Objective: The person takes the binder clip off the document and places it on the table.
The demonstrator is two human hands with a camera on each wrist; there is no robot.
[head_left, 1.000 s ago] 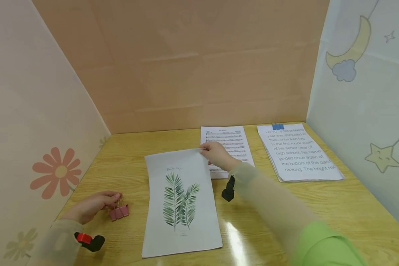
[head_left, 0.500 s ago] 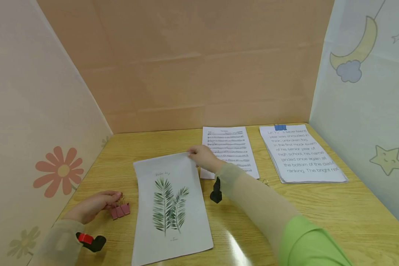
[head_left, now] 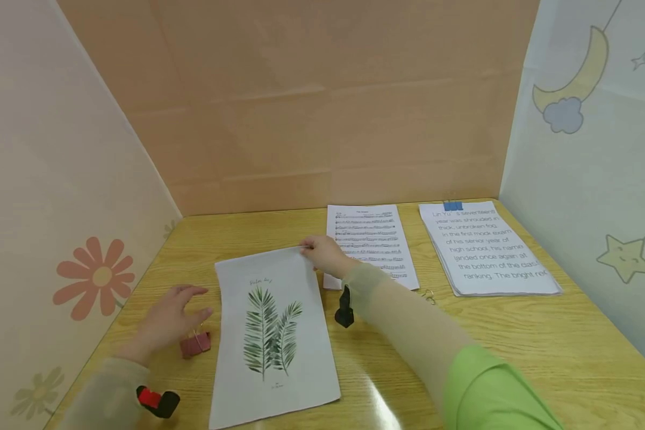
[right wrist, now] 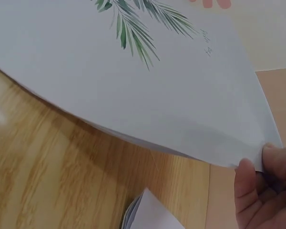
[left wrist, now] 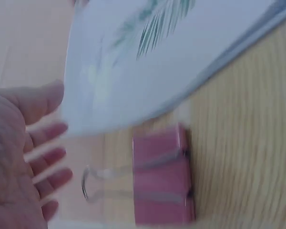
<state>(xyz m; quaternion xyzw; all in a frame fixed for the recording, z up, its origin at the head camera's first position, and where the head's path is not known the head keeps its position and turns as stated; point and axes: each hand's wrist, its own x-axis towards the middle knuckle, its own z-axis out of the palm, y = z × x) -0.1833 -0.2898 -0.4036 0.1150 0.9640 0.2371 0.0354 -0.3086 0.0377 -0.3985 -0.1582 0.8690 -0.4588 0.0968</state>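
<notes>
A stack of paper (head_left: 279,269) printed with green palm leaves lies in front of me, its far right corner raised off the table. My right hand (head_left: 326,254) pinches that corner between thumb and fingers, as the right wrist view shows at the corner of the paper (right wrist: 190,109). On the left, my left hand (head_left: 172,316) is spread, thumb apart from the fingers, holding nothing. A pink binder clip (head_left: 196,344) rests on the table just below that thumb. In the left wrist view the binder clip (left wrist: 159,176) lies apart from the fingers, its wire handles pointing toward them.
Sheet music (head_left: 369,239) lies behind my right hand. Further right is a stack of printed text (head_left: 484,254) with a blue binder clip (head_left: 453,205) at its top edge. Wire handles (head_left: 428,295) of another clip show beyond my right sleeve. Walls border the table's back and sides.
My right hand has drawn the palm-leaf stack left and slightly nearer. My left hand has let go of the pink binder clip, spread its fingers and lifted toward the paper.
</notes>
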